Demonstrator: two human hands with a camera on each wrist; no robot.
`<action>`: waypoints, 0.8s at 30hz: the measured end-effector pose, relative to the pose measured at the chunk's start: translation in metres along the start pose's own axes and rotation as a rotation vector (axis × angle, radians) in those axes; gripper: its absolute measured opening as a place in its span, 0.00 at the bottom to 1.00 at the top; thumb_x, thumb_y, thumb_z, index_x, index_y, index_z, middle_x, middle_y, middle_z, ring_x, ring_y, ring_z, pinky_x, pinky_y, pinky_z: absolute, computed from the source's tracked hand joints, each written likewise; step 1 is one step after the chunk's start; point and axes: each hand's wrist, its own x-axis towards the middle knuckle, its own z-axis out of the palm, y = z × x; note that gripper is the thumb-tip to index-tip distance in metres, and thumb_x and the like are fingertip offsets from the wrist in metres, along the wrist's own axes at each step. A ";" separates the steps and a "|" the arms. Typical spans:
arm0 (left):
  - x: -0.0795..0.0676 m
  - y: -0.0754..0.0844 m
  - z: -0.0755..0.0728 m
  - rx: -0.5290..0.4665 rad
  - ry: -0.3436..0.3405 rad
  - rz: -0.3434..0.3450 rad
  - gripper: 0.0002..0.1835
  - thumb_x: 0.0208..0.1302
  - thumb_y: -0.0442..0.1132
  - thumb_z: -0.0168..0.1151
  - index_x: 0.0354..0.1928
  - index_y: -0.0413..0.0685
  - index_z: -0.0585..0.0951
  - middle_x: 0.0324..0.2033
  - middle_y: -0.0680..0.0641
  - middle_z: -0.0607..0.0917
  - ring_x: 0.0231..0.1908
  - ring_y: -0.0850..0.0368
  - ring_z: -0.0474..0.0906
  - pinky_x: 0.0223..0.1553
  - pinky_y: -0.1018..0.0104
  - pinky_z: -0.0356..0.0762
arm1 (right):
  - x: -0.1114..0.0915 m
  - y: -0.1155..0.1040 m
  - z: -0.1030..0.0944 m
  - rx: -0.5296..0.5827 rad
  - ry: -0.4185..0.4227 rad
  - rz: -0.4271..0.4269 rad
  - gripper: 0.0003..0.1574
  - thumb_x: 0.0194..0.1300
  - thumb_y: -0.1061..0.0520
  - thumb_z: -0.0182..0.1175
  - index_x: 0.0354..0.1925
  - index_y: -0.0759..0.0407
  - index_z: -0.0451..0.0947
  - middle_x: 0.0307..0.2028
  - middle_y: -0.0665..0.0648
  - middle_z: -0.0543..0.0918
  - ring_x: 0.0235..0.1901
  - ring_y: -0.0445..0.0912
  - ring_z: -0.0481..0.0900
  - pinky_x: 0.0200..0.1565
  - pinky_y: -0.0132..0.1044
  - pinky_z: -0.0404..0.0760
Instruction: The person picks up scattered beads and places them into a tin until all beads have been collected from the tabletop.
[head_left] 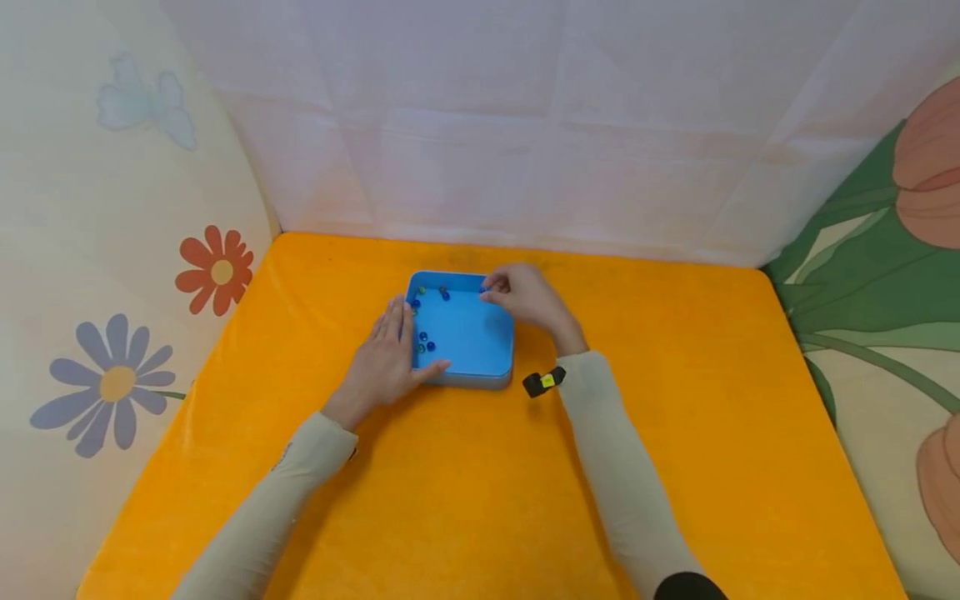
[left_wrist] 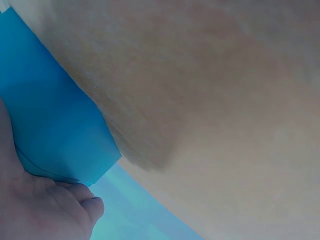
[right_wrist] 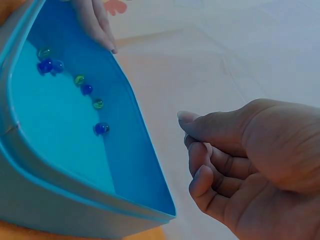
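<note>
A shallow blue box (head_left: 476, 337) with rounded corners lies open side up. Several glass marbles (right_wrist: 46, 65), dark blue and green-yellow, sit inside it, toward its left side in the head view. With fingers stretched out, my left hand (head_left: 381, 360) rests against the box's left wall, its thumb at the front rim. Above the box's far right corner, my right hand (head_left: 528, 296) pinches a blue marble (head_left: 483, 290) between thumb and index finger. In the right wrist view that marble is hidden behind the fingertips. My left hand's skin fills most of the left wrist view.
An orange cloth (head_left: 675, 417) covers the table under the box. Behind it hangs a white curtain (head_left: 480, 125), with flower-printed panels (head_left: 116, 383) on both sides. A black wrist camera with a yellow mark (head_left: 543, 382) juts from the right sleeve.
</note>
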 end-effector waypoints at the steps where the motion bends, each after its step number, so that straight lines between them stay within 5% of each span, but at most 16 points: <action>1: 0.000 0.000 0.000 0.000 0.002 -0.001 0.67 0.66 0.78 0.53 0.82 0.30 0.42 0.84 0.31 0.41 0.84 0.33 0.41 0.83 0.41 0.48 | 0.001 -0.001 0.000 -0.005 -0.009 -0.001 0.15 0.77 0.52 0.63 0.53 0.59 0.85 0.42 0.60 0.87 0.39 0.50 0.80 0.43 0.37 0.83; 10: 0.001 0.001 -0.001 0.008 -0.005 -0.005 0.66 0.66 0.78 0.53 0.83 0.31 0.41 0.84 0.32 0.40 0.85 0.34 0.40 0.84 0.42 0.46 | 0.017 -0.010 0.002 -0.008 -0.073 0.028 0.16 0.79 0.51 0.61 0.54 0.59 0.85 0.48 0.65 0.88 0.36 0.51 0.78 0.38 0.37 0.79; 24: 0.000 -0.002 -0.001 0.025 0.014 0.010 0.66 0.66 0.79 0.50 0.82 0.30 0.44 0.84 0.31 0.43 0.84 0.33 0.42 0.83 0.41 0.49 | 0.039 -0.020 0.015 -0.004 -0.092 0.046 0.13 0.76 0.52 0.65 0.50 0.58 0.86 0.44 0.58 0.87 0.43 0.51 0.80 0.47 0.38 0.83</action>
